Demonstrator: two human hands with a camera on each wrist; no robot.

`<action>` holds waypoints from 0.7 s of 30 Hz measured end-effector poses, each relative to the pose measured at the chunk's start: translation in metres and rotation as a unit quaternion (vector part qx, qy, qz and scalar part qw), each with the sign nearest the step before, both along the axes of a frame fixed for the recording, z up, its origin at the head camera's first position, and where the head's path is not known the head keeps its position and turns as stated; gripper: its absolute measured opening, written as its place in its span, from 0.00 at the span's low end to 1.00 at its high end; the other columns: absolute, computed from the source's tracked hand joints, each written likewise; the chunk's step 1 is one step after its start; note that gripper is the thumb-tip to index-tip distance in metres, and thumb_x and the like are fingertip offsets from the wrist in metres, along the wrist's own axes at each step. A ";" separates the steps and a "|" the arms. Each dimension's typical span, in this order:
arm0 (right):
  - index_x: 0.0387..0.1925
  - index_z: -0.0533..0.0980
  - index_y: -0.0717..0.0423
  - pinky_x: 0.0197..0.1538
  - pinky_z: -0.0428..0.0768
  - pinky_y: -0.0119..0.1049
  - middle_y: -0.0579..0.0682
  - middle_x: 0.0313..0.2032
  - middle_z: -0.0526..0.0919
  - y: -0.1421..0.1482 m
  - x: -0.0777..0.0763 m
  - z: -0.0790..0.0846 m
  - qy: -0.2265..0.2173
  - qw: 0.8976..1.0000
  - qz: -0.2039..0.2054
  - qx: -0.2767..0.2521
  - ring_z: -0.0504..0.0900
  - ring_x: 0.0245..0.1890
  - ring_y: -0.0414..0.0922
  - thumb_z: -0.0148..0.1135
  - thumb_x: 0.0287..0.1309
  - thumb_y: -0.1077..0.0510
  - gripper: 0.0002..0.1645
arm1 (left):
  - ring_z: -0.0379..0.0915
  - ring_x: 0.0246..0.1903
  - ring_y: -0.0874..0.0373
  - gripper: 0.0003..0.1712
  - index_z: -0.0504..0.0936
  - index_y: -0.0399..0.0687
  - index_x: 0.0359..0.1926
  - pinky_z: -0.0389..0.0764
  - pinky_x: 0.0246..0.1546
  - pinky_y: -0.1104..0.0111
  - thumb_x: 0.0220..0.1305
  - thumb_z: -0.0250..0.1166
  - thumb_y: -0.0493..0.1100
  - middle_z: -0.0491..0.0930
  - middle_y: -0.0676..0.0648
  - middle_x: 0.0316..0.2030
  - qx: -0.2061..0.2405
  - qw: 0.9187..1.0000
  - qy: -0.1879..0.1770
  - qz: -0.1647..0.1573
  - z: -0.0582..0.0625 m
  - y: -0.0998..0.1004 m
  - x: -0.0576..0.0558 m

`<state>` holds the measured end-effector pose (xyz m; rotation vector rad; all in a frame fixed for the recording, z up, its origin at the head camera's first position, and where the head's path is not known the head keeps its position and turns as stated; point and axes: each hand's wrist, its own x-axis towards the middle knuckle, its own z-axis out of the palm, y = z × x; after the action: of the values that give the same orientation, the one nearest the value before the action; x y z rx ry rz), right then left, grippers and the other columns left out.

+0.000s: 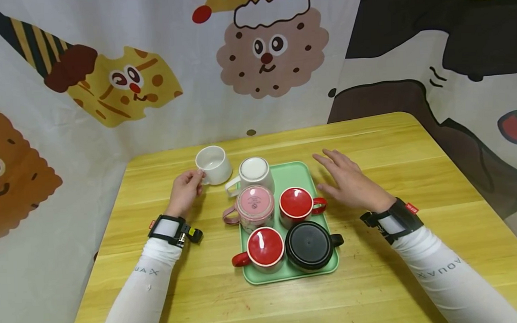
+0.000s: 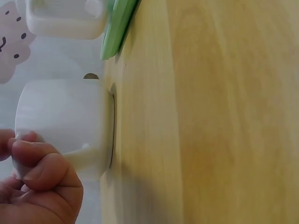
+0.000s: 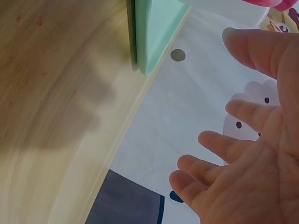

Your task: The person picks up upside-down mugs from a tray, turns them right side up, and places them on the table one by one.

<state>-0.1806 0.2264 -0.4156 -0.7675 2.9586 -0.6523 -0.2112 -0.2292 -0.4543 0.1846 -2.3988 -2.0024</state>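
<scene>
Curtain [image 1: 189,121] is hanging behind a table [image 1: 377,293], on which a tray [image 1: 290,174] is carrying a black mug [image 1: 310,245], a pink mug [image 1: 255,205], a white mug [image 1: 255,173] and two red mugs [image 1: 265,246]. Near the tray's right edge, the right hand [image 1: 355,184] is spreading its fingers. Across the tray, the left hand [image 1: 185,191] is holding an upright cup [image 1: 217,170], which is standing on the table just left of the white mug, pinching it by the handle [image 2: 81,157].
</scene>
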 end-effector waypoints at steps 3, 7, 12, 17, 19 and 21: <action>0.84 0.55 0.52 0.74 0.52 0.74 0.67 0.81 0.52 0.001 0.001 0.000 0.001 1.000 -0.002 0.003 0.48 0.80 0.70 0.70 0.71 0.53 0.49 | 0.68 0.23 0.64 0.25 0.79 0.25 0.52 0.69 0.26 0.74 0.81 0.61 0.49 0.72 0.54 0.23 -0.005 1.000 -0.005 0.005 0.000 0.000 -0.001; 0.84 0.55 0.52 0.74 0.53 0.74 0.67 0.81 0.52 0.002 0.003 0.002 0.002 1.000 -0.002 0.006 0.49 0.80 0.70 0.70 0.71 0.52 0.49 | 0.70 0.26 0.64 0.24 0.79 0.26 0.54 0.71 0.27 0.74 0.80 0.63 0.49 0.76 0.49 0.28 -0.005 1.000 -0.008 0.012 -0.002 0.001 -0.002; 0.83 0.57 0.53 0.73 0.56 0.73 0.66 0.80 0.55 0.009 0.008 0.005 -0.014 1.000 0.001 -0.012 0.53 0.78 0.69 0.69 0.72 0.52 0.46 | 0.74 0.30 0.62 0.23 0.77 0.28 0.57 0.76 0.31 0.74 0.80 0.63 0.47 0.78 0.39 0.42 -0.016 1.000 -0.006 0.020 -0.005 0.001 0.000; 0.79 0.64 0.56 0.68 0.71 0.67 0.63 0.73 0.68 0.021 0.016 0.012 -0.056 0.997 0.015 -0.048 0.69 0.71 0.65 0.67 0.74 0.51 0.39 | 0.77 0.34 0.55 0.24 0.71 0.30 0.64 0.79 0.34 0.73 0.80 0.62 0.44 0.74 0.41 0.52 -0.016 0.999 0.012 0.048 -0.003 -0.001 0.007; 0.77 0.66 0.56 0.63 0.77 0.64 0.62 0.70 0.72 0.025 0.018 0.016 -0.070 0.995 0.023 -0.062 0.75 0.66 0.63 0.66 0.75 0.50 0.36 | 0.77 0.36 0.52 0.25 0.69 0.30 0.66 0.77 0.33 0.74 0.80 0.62 0.43 0.73 0.41 0.53 -0.024 0.997 0.030 0.063 -0.001 -0.002 0.010; 0.75 0.68 0.56 0.59 0.81 0.61 0.61 0.68 0.75 0.029 0.021 0.020 -0.082 0.994 0.026 -0.073 0.79 0.63 0.61 0.66 0.75 0.49 0.35 | 0.76 0.38 0.52 0.25 0.68 0.31 0.67 0.75 0.32 0.75 0.80 0.62 0.43 0.72 0.40 0.54 -0.041 0.995 0.047 0.073 0.001 -0.004 0.015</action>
<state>-0.1594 0.2555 -0.3959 -0.7585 2.7576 -0.8889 -0.1967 -0.2328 -0.4528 0.2487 -2.3313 -1.8061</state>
